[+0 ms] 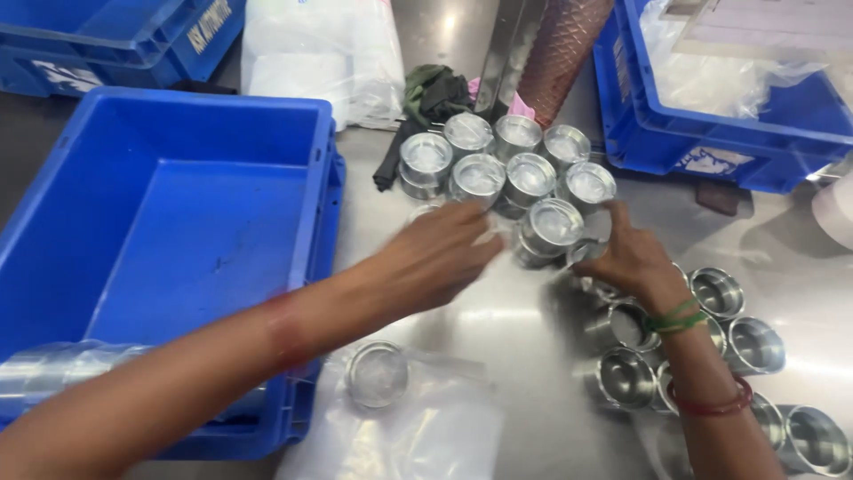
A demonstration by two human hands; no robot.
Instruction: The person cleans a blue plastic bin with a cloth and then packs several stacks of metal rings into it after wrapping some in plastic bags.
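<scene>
Steel cups [498, 164] clustered between blue crates [169, 240]; left hand [435, 258] fingers blurred, grip unclear; right hand [626, 253] fingers pinching cup [551, 227].

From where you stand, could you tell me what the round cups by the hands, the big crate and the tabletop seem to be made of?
Round cups: machined metal, likely steel or aluminium, bright silvery with mirror-like glints.
Blue crate: moulded plastic, matte, scuffed floor, ribbed rim.
Tabletop: apparently stainless steel, brushed grey, showing soft reflections.

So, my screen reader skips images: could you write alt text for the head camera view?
Two bare hands, left hand and right hand, reach over a steel table toward a cluster of shiny metal cups. An open blue crate sits left; more cups lie right.
</scene>
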